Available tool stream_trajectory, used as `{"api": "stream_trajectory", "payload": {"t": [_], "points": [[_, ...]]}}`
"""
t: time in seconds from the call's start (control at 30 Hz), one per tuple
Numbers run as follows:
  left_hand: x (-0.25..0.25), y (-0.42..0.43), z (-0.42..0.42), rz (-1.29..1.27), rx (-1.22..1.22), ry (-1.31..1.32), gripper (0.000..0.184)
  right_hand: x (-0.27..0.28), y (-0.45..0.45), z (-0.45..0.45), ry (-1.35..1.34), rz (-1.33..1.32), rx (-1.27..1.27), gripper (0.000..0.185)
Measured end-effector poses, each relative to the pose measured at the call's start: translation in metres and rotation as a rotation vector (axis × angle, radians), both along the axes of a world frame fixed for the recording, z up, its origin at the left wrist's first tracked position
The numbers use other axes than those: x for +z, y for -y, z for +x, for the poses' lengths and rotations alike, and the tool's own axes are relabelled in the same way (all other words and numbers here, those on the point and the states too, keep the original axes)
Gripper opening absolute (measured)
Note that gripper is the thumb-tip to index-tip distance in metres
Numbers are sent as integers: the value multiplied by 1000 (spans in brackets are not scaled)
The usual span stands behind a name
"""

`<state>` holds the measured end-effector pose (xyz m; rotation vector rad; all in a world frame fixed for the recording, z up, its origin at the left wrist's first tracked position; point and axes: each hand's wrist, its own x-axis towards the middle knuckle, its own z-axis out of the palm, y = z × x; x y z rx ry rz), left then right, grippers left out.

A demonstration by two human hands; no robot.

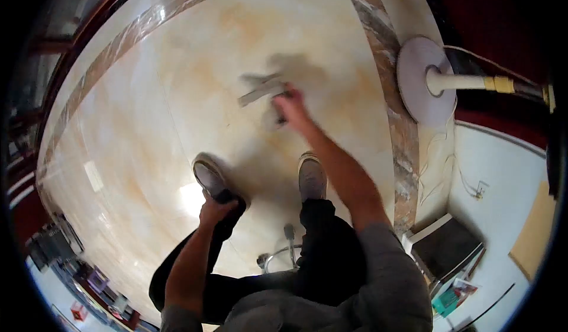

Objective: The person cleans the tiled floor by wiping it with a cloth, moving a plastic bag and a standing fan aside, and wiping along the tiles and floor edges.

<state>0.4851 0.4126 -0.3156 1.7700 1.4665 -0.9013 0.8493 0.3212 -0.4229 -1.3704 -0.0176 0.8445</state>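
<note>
My right hand (289,105) is held out in front of my feet, over the pale floor, and is closed round a blurred grey object. A flat grey strip (260,93) sticks out of it to the left, and a darker part hangs below the fingers; motion blur hides its exact kind. My left hand (213,209) is down at my left ankle, closed on the dark trouser cuff (228,199) just behind the grey shoe (209,176). The other grey shoe (312,179) is flat on the floor, below my right forearm.
A white round stand base (417,77) with a pole is at the right, its cord trailing along the wall. The chrome chair base (283,258) shows between my legs. A dark-topped box (448,246) stands lower right. Cluttered shelves (97,281) are at lower left.
</note>
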Motion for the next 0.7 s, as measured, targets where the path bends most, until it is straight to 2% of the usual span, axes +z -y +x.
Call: {"api": "stream_trajectory", "payload": {"t": [0.03,0.07,0.1,0.13,0.17,0.23,0.27,0.33,0.4,0.43,0.47,0.5,0.57,0.6,0.67,0.7], "points": [[-34,-5,-17,44,57,182,115,-22,31,34,203,-120,2,24],[-45,-8,-15,45,89,182,115,-6,68,66,117,-163,-41,24],[-56,-15,-9,39,87,72,115,-8,98,98,142,-153,-144,34],[-64,-20,-4,30,86,-41,114,-24,132,132,175,-250,-200,44],[-64,-22,0,28,111,-46,114,-13,150,155,106,-245,-138,56],[-53,-19,12,92,118,-181,116,-35,177,188,267,-592,-6,64],[-49,-18,17,87,127,-181,116,-48,165,186,271,-595,2,64],[-46,-21,25,152,149,-205,112,-69,123,184,1128,-1045,258,71],[-51,-25,21,142,135,-192,108,-73,36,147,1060,-995,320,70],[-51,-23,18,138,105,-182,103,-51,-11,108,1117,-907,397,64],[-51,-22,18,131,115,-179,103,-80,-49,72,1172,-953,398,60],[-50,-21,20,157,128,-182,102,-69,-94,22,1188,-1015,421,54],[-49,-24,24,189,152,-175,101,-59,-158,-72,1213,-808,419,47],[-48,-24,24,177,152,-191,105,-73,-181,-108,1177,-636,533,53],[-50,-26,25,177,164,-202,108,-37,-211,-160,1038,-495,551,57],[-51,-26,23,161,163,-202,109,-57,-229,-169,992,-373,459,56]]}}
